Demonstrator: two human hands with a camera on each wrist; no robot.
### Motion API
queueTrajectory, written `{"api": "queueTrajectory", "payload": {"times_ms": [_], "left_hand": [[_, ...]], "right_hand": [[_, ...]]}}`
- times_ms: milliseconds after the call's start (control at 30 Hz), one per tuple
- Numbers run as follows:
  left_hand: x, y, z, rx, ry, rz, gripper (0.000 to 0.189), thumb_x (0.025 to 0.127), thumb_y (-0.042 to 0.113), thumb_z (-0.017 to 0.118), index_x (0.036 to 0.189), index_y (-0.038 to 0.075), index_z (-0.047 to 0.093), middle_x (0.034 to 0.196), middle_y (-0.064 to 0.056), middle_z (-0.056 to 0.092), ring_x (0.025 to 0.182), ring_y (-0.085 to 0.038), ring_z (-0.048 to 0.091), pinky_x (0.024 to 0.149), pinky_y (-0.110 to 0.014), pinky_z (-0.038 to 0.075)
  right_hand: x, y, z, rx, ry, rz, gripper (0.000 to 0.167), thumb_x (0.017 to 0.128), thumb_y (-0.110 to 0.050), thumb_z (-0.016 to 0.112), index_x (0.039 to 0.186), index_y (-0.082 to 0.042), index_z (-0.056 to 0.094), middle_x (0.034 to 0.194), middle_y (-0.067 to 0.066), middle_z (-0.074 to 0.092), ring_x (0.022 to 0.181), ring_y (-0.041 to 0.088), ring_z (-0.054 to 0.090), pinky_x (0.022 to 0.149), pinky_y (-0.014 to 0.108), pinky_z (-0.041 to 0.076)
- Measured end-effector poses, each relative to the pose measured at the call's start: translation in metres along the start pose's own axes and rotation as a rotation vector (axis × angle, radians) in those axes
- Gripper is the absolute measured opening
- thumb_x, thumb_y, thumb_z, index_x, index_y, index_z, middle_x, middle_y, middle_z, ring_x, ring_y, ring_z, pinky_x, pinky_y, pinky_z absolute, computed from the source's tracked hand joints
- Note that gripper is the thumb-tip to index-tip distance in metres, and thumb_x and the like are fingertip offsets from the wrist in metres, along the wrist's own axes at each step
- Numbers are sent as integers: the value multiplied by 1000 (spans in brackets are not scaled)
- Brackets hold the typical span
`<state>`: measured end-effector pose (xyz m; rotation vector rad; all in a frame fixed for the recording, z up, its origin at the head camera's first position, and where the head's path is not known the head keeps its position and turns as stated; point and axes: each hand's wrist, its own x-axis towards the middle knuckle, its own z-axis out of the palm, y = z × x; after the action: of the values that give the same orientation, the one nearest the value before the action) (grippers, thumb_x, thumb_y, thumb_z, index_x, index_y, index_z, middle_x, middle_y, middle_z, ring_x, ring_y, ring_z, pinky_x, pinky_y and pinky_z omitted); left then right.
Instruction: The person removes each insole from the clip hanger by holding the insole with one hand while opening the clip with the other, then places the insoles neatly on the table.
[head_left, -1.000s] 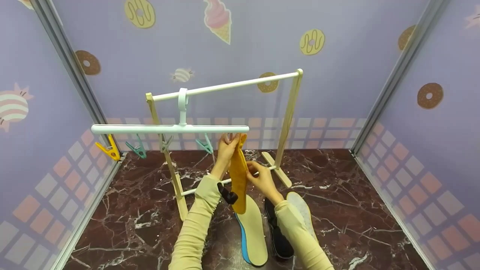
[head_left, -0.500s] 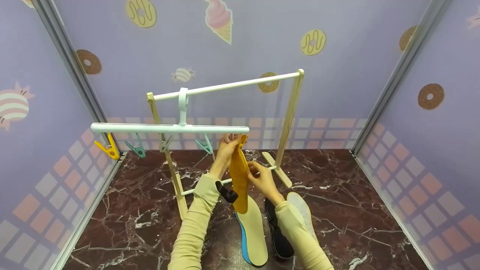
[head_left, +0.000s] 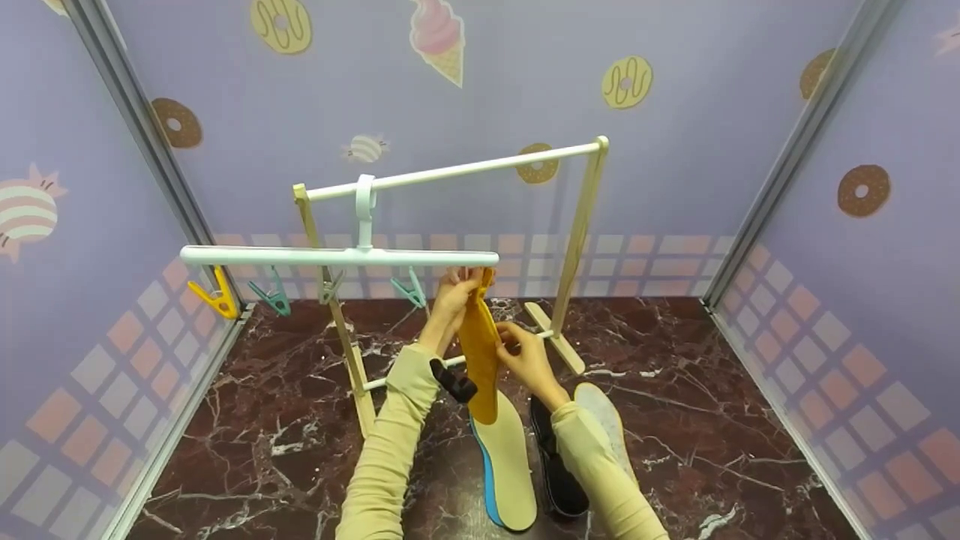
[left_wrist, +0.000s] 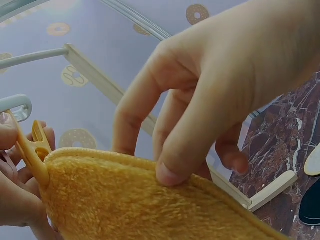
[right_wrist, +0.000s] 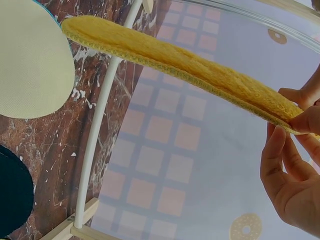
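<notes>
A fuzzy mustard-yellow insole (head_left: 480, 364) hangs lengthwise beneath the right end of a white hanger bar (head_left: 300, 257). At its top edge sits an orange-yellow clip (left_wrist: 32, 155). My left hand (head_left: 451, 296) pinches this clip, its fingers partly cut off in the left wrist view. My right hand (head_left: 527, 360) pinches the insole's right edge partway down, thumb on the plush face and fingers behind it. Along the bar hang a yellow clip (head_left: 216, 294), teal clips (head_left: 409, 288) and a grey clip (head_left: 330, 288), none holding anything.
A wooden rack (head_left: 581, 232) carries the hanger on its white top rod (head_left: 465, 169). On the dark marbled surface (head_left: 285, 480) lie a cream insole with blue edge (head_left: 506, 465), a black insole (head_left: 561, 480) and a grey insole (head_left: 600, 412). Patterned walls enclose the sides and back.
The insole's lower end has shifted slightly to the right. Both hands keep their hold in nearly the same places.
</notes>
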<state>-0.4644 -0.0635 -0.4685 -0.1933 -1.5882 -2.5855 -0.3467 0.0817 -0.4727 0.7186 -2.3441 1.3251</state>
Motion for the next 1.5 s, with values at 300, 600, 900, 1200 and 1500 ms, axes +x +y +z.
{"api": "queueTrajectory", "payload": {"times_ms": [300, 600, 900, 1200, 1500], "left_hand": [[4, -7, -5, -38, -22, 26, 8, 82, 13, 63, 77, 6, 63, 84, -11, 70, 73, -23, 67, 62, -28, 52], [-59, 68, 40, 1, 36, -5, 24, 89, 2, 48, 68, 9, 58, 70, 0, 67, 65, -13, 63, 61, -22, 48], [-32, 32, 23, -22, 39, 62, 17, 83, 11, 61, 67, 10, 54, 83, -10, 69, 71, -22, 65, 62, -27, 48], [-61, 64, 40, 10, 51, -16, 13, 89, 7, 52, 82, 5, 63, 79, -1, 69, 70, -14, 65, 65, -22, 45], [-59, 61, 40, -18, 19, -8, 15, 91, 8, 48, 85, 9, 61, 85, -1, 69, 73, -12, 65, 73, -23, 46]], "right_hand": [[-3, 3, 2, -15, 2, -16, 22, 76, 5, 57, 97, -1, 62, 75, 13, 67, 61, 14, 60, 53, 26, 51], [-4, 3, -1, -6, 0, -10, 23, 76, 4, 56, 97, -2, 62, 75, 12, 67, 61, 14, 61, 53, 17, 49], [-8, 8, -4, -4, -7, -8, 24, 76, 5, 57, 98, -2, 63, 77, 12, 67, 63, 12, 60, 54, 16, 47], [-11, 13, -7, -6, 12, -18, 23, 75, 5, 57, 96, -2, 63, 75, 12, 67, 64, 16, 60, 55, 24, 50], [-11, 15, -10, 9, 16, 8, 22, 77, 5, 57, 96, -2, 63, 76, 13, 67, 65, 17, 62, 55, 24, 50]]}}
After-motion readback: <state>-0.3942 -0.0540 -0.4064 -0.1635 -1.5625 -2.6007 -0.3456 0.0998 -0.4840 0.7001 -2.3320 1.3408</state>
